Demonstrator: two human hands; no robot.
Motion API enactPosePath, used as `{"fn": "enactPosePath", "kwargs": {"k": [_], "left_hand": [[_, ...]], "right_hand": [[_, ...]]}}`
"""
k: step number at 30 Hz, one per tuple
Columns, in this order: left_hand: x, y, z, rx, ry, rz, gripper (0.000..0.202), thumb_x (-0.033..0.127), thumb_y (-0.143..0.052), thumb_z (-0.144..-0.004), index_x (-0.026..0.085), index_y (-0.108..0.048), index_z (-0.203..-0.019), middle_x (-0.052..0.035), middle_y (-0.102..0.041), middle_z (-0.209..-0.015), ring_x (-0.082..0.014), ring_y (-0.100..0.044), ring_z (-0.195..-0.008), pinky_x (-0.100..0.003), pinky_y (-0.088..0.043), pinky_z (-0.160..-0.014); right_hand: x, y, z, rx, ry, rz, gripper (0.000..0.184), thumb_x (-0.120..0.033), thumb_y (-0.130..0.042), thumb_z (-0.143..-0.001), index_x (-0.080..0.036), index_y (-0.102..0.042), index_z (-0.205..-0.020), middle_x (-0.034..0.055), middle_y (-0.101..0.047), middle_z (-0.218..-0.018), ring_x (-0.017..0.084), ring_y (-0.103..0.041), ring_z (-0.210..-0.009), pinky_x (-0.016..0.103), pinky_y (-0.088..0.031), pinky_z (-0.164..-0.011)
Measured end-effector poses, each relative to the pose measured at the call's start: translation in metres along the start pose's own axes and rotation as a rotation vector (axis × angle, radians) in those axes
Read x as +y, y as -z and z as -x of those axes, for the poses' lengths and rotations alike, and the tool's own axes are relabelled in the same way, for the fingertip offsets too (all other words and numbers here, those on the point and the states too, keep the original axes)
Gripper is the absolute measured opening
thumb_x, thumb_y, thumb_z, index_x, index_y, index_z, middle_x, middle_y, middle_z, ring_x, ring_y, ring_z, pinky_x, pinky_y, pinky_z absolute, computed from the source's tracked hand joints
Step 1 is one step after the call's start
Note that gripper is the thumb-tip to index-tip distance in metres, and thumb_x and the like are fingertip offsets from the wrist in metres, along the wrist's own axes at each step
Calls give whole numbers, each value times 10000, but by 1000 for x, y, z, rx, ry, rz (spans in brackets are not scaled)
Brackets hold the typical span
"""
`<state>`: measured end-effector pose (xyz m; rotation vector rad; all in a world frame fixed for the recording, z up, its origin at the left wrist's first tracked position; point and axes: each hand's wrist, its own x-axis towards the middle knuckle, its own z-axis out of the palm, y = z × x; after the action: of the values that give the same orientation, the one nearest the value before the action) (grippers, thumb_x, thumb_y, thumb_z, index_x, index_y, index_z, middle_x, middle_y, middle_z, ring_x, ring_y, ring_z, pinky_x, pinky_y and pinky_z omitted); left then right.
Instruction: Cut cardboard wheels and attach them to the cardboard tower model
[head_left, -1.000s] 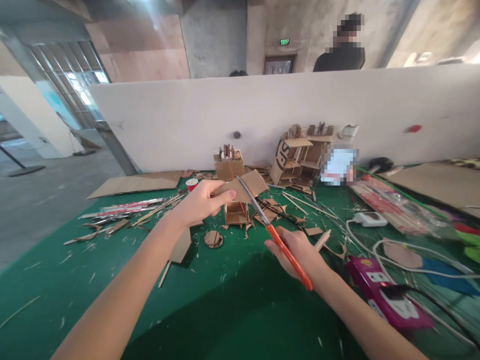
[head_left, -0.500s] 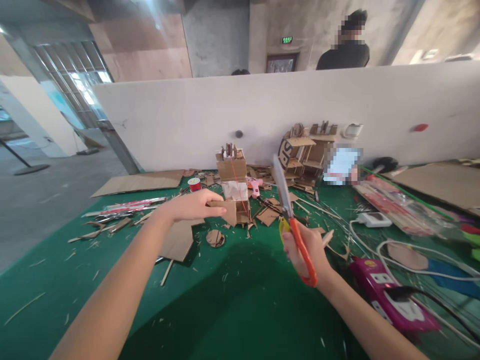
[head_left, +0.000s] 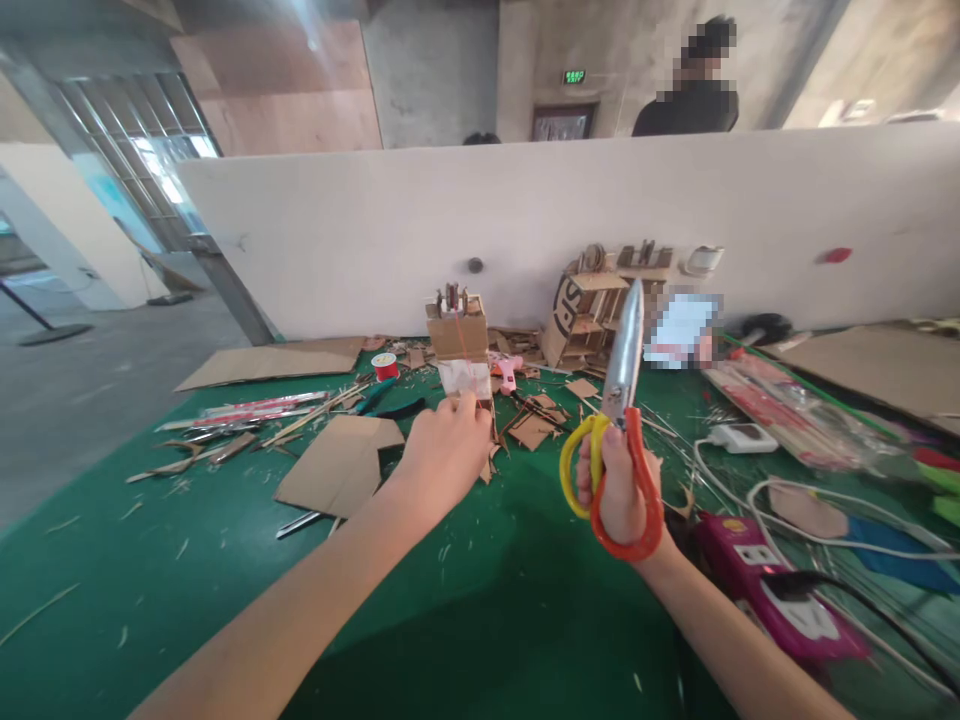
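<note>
My right hand [head_left: 619, 482] grips a pair of scissors [head_left: 621, 400] with yellow and orange handles, the closed blades pointing straight up. My left hand [head_left: 444, 451] reaches forward over the green table [head_left: 225, 580], fingers curled on a small cardboard box [head_left: 471, 392] that stands among scraps; what the fingers pinch is hidden behind the hand. A taller cardboard holder [head_left: 457, 330] with tools in it stands just behind that box. A flat cardboard sheet [head_left: 339, 464] lies to the left of my left hand.
A pink power strip [head_left: 772, 590] with white cables lies at the right. A cardboard shelf model [head_left: 596, 305] leans on the white partition [head_left: 525, 220]. A red spool [head_left: 385, 366], a pink glue gun [head_left: 507, 370] and sticks litter the table. A person [head_left: 694, 85] stands behind the partition.
My right hand has turned the scissors upright, away from the cardboard. My left hand has let go of the cardboard piece and moved onto the small box.
</note>
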<state>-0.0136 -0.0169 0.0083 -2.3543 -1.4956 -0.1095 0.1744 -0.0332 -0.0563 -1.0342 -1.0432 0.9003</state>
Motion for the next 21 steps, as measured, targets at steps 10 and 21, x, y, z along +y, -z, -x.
{"fn": "enactPosePath", "kwargs": {"k": [10, 21], "left_hand": [[57, -37, -74, 43, -269, 285, 240, 149, -424, -898, 112, -597, -1060, -154, -619, -1064, -293, -514, -1086, -444, -444, -881], [106, -87, -171, -28, -45, 504, 289, 220, -420, -907, 231, -658, -1071, -122, -614, -1164, -296, -483, -1189, -518, -373, -980]], "right_hand": [[-10, 9, -11, 177, 307, 4, 453, -571, -448, -890, -198, -497, -637, -53, -449, -423, 88, -413, -333, 204, -322, -322], [-4, 6, -8, 129, 212, 67, 433, -533, -526, -880, -199, -466, -611, -55, -441, -447, 79, -411, -332, 190, -332, -302]]}}
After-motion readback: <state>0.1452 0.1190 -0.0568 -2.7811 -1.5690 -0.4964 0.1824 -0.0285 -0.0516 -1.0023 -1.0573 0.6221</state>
